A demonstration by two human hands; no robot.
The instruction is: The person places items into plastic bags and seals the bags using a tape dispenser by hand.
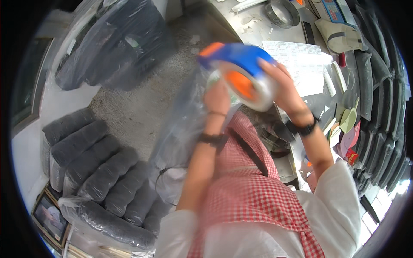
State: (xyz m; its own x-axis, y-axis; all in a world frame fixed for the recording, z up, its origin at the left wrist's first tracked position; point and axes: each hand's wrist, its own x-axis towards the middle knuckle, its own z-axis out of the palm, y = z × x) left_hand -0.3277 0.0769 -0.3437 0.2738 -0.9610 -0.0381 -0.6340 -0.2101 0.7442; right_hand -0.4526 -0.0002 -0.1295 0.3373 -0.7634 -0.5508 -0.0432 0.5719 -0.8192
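Observation:
My right hand [284, 86] is wrapped round a tape dispenser [245, 56], blue with an orange hub and a wide roll of clear tape. Motion blurs the dispenser, which is tilted with its orange end toward the left. Just left of the roll, my left hand [217, 99] is closed on the gathered top of a big clear plastic bag [176, 124]. Its fingertips are partly smeared and partly behind the dispenser. Downward from that hand the bag hangs beside my checked apron [254, 189]. A pale green patch [214, 78] shows by the left fingers, too blurred to name.
At right, a metal table [275, 38] bears printed sheets [301, 64], a round metal tin [282, 13] and a beige pouch [339, 36]. Dark plastic-wrapped packs [383, 112] are stacked beyond it. Several dark wrapped rolls [97, 167] lie lower left; a dark plastic-covered bundle [120, 43] stands upper left.

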